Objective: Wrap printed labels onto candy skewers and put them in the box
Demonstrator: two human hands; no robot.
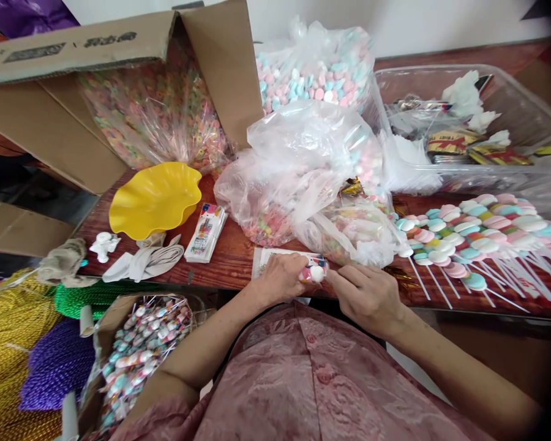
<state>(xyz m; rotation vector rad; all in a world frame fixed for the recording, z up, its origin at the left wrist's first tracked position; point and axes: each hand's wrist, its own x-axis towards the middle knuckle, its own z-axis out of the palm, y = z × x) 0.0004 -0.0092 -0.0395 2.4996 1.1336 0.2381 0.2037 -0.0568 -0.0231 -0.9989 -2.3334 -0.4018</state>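
Note:
My left hand (282, 278) is closed around a small candy lollipop (316, 271) with a white and pink head, held at the near edge of the wooden table (229, 257). My right hand (367, 297) pinches at the same lollipop from the right, fingers bent together. Both hands rest over a white sheet (269, 256) on the table. Just beyond them lie clear plastic bags of pastel candies (303, 165). A row of finished pastel lollipops on white sticks (477, 236) lies to the right.
A yellow wavy bowl (153, 199), a sticker pack (206, 231) and white cloth (147, 260) sit at left. An open cardboard box (119, 92) with bagged candy stands behind. A clear plastic bin (487, 128) is at back right. Below left are a box of wrapped lollipops (140, 349) and coloured cord spools (22, 349).

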